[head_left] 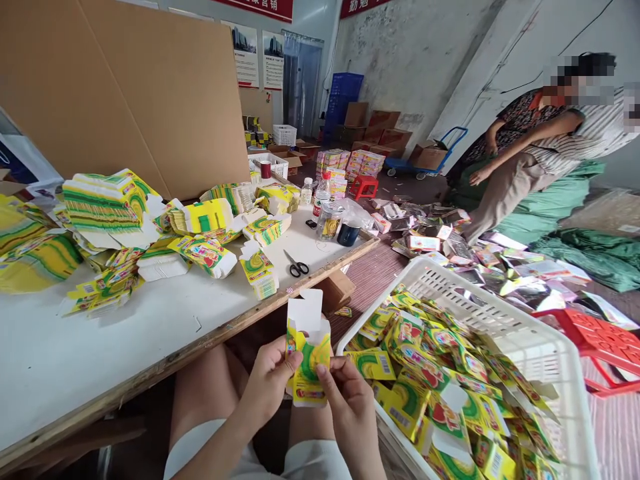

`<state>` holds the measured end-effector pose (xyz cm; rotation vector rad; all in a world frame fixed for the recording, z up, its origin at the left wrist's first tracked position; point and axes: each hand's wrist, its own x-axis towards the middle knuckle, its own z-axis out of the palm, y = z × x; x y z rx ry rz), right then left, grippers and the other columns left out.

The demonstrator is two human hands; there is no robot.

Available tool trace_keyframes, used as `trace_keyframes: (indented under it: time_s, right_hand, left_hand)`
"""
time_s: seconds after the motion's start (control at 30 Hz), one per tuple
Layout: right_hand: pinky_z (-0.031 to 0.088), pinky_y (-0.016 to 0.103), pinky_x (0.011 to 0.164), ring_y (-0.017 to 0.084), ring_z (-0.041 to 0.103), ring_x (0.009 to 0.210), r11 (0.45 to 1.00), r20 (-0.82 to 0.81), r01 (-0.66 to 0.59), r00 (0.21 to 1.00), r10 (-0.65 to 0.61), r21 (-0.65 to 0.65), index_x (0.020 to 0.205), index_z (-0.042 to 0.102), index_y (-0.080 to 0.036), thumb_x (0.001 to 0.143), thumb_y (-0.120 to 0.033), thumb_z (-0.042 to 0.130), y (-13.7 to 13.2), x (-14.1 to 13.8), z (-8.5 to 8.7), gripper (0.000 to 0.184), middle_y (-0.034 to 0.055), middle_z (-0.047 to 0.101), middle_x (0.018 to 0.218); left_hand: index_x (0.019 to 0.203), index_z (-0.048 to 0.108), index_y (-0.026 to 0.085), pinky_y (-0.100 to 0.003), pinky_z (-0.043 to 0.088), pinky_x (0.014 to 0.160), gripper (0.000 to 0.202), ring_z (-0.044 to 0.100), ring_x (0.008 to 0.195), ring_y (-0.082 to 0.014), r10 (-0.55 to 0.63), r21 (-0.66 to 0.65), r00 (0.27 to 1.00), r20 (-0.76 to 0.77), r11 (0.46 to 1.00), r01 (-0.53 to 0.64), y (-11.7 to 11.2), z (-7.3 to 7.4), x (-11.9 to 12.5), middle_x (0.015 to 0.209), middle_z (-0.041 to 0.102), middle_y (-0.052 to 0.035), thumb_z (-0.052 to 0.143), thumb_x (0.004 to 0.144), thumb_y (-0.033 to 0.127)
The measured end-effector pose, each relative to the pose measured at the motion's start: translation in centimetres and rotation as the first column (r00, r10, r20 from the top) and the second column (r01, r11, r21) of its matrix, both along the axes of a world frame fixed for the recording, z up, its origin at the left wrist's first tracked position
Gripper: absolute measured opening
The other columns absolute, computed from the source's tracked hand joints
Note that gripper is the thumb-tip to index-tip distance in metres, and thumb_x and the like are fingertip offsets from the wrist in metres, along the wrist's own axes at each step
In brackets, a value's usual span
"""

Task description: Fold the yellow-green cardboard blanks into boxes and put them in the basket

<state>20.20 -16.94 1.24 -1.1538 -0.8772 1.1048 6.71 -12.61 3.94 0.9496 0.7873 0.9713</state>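
Between my two hands is a small yellow and green carton (311,363), its white top flaps standing up. My left hand (270,377) grips the carton's left edge, thumb on the printed front. On the other edge my right hand (350,393) pinches it, thumb also on the front. The carton is above my lap, just off the table's wooden edge. To the right, a white plastic basket (425,273) holds many similar yellow cartons (415,353). Stacks of flat cartons (107,207) lie on the white table (165,313) to the left.
Black scissors (299,268) lie near the table edge, by a dark cup (349,233), a clear jar (330,223) and a bottle (321,195). A large cardboard sheet (125,87) stands behind. Loose boxes (425,240) cover the floor near two people (540,140) and a red stool (595,340).
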Motion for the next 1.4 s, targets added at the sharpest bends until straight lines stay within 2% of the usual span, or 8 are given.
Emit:
trace_keyframes:
  time_s: [0.2,0.3,0.57,0.73,0.83,1.0,1.2,1.4]
  right_hand:
    - [0.049,0.026,0.054,0.015,0.055,0.055,0.994,0.252,0.103,0.961,-0.111,0.046,0.09,0.067,-0.019,0.084,-0.047,0.072,0.2,0.3,-0.5,0.029,-0.0004,0.062,0.064]
    - [0.05,0.026,0.056,0.015,0.054,0.057,0.994,0.255,0.08,0.962,-0.096,0.073,0.115,0.065,-0.022,0.084,-0.044,0.073,0.2,0.7,-0.1,0.038,0.0003,0.065,0.076]
    - [0.051,0.029,0.071,0.02,0.064,0.079,0.981,0.221,-0.173,0.964,0.151,0.088,0.118,0.064,-0.026,0.095,-0.042,0.062,0.4,2.5,1.0,0.028,0.0054,0.071,0.095]
    - [0.05,0.027,0.068,0.02,0.063,0.074,0.989,0.337,-0.073,0.941,0.026,0.129,0.086,0.07,-0.023,0.093,-0.042,0.064,0.5,3.0,1.2,0.022,0.0034,0.068,0.079]
    - [0.054,0.03,0.073,0.021,0.066,0.079,0.987,0.244,0.014,0.968,-0.053,0.16,0.109,0.067,-0.028,0.091,-0.04,0.068,0.5,2.7,0.9,0.023,0.0034,0.071,0.088]
    - [0.052,0.037,0.085,0.027,0.065,0.098,0.978,0.349,0.008,0.934,-0.081,0.206,0.099,0.076,-0.025,0.095,-0.05,0.057,0.5,3.2,1.3,0.031,0.0092,0.071,0.1]
    - [0.039,0.024,0.049,0.015,0.05,0.054,0.989,0.448,-0.144,0.885,0.131,-0.005,0.116,0.066,-0.022,0.088,-0.041,0.067,0.6,3.1,1.4,0.034,-0.0017,0.062,0.067]
    - [0.028,0.024,0.045,0.012,0.038,0.043,0.999,0.585,-0.019,0.811,-0.003,0.032,0.11,0.06,-0.022,0.087,-0.036,0.065,0.9,2.3,-0.6,0.027,-0.0105,0.044,0.052]
  left_hand:
    - [0.135,0.036,0.024,-0.037,0.056,0.088,0.057,0.071,0.101,-0.0255,0.153,0.163,0.975,-0.158,0.978,-0.128,-0.4,-0.7,0.0,0.11,0.074,-0.01,0.068,0.089,0.036]
    - [0.142,0.03,0.025,-0.037,0.055,0.087,0.058,0.069,0.107,-0.0261,0.065,0.183,0.979,-0.195,0.983,-0.029,-0.5,-0.6,-0.7,0.119,0.07,-0.0128,0.061,0.094,0.033]
    - [0.128,0.056,0.024,-0.032,0.052,0.085,0.04,0.068,0.099,-0.0221,-0.216,0.123,0.957,-0.192,0.963,0.242,-0.1,0.5,-2.1,0.113,0.072,-0.0072,0.065,0.089,0.022]
    - [0.143,0.042,0.026,-0.032,0.051,0.083,0.061,0.068,0.096,-0.0216,-0.249,0.069,0.96,-0.131,0.963,0.26,-0.4,0.1,-2.1,0.11,0.072,-0.0075,0.068,0.088,0.025]
    - [0.152,0.029,0.028,-0.036,0.052,0.087,0.076,0.069,0.097,-0.0221,-0.274,0.055,0.959,-0.08,0.959,0.278,-0.3,0.2,-2.0,0.117,0.071,-0.0109,0.069,0.088,0.026]
    - [0.135,0.057,0.025,-0.034,0.055,0.086,0.05,0.07,0.1,-0.0249,-0.215,0.088,0.958,-0.188,0.968,0.234,0.0,0.6,-2.1,0.121,0.072,-0.0111,0.07,0.087,0.028]
    - [0.138,0.056,0.029,-0.034,0.055,0.091,0.046,0.069,0.109,-0.025,-0.178,0.178,0.951,-0.252,0.958,0.226,-0.3,0.5,-1.7,0.133,0.067,-0.0096,0.06,0.093,0.022]
    - [0.143,0.052,0.029,-0.037,0.051,0.1,0.049,0.064,0.119,-0.0261,-0.196,0.213,0.933,-0.303,0.94,0.267,-0.2,0.3,-1.8,0.137,0.065,-0.0092,0.055,0.095,0.019]
